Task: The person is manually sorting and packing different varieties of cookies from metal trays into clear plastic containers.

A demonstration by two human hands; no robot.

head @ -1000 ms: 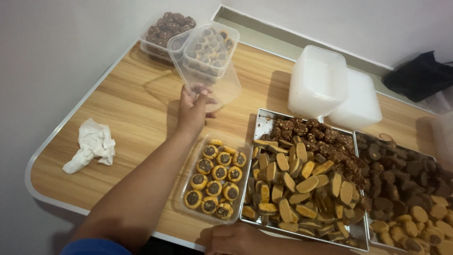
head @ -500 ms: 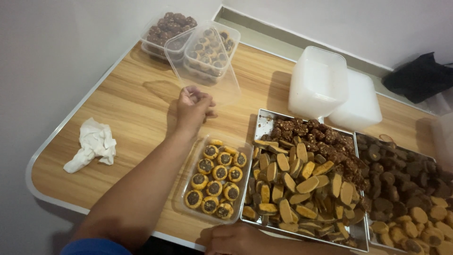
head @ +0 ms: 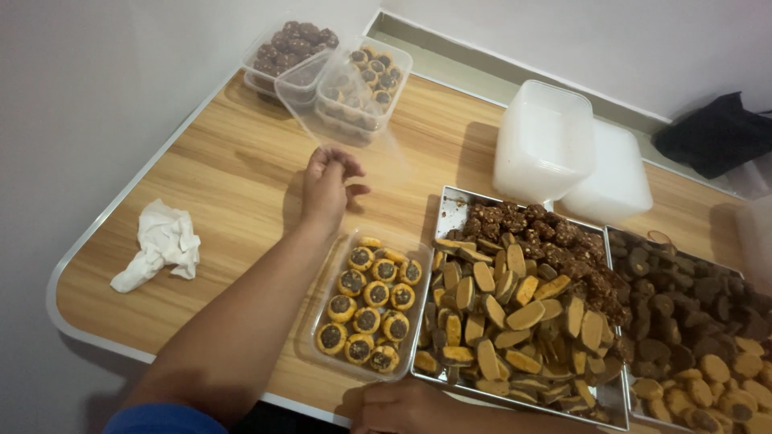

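My left hand (head: 326, 191) reaches over the wooden table (head: 217, 185), its fingertips pinched on the near edge of a clear plastic lid (head: 354, 128). The lid is tilted up and leans towards two clear containers at the far corner, one of round jam cookies (head: 368, 76) and one of dark cookies (head: 293, 42). Below my forearm stands an open clear container (head: 310, 325) filled with round dark-centred cookies. My right hand (head: 400, 407) rests curled at the table's near edge by this container and the tray corner, partly cut off by the frame.
A metal tray (head: 450, 202) holds oval yellow cookies and dark clusters; a second tray (head: 613, 235) of dark and yellow cookies sits to its right. White plastic containers (head: 543, 141) stand behind. A crumpled tissue (head: 157, 245) lies at the left, a black cloth (head: 716, 133) at the far right.
My left hand has drawn slightly towards me and lowered the lid's near edge; the lid now tips further back against the filled containers. The right hand has stayed put.
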